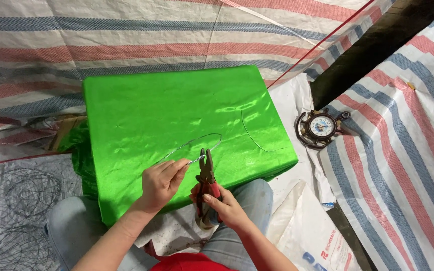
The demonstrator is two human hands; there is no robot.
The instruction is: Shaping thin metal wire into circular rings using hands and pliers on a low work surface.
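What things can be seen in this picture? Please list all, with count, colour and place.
Shiny green cloth-covered block: one, bright green, centre.
Thin looped metal wire: one, silver, on block near hands.
Second curved wire: one, silver, block's right part.
Red-handled metal pliers: one, dark jaws, in right hand.
Round anchor-shaped clock: one, brown, white dial, right of block.
Striped woven tarpaulin: red, blue, white, all around.
Round wire mesh frames: at least two, grey, lower left.
White printed sack: one, lower right.
Left hand: pinches looped wire.
Right hand: grips pliers.
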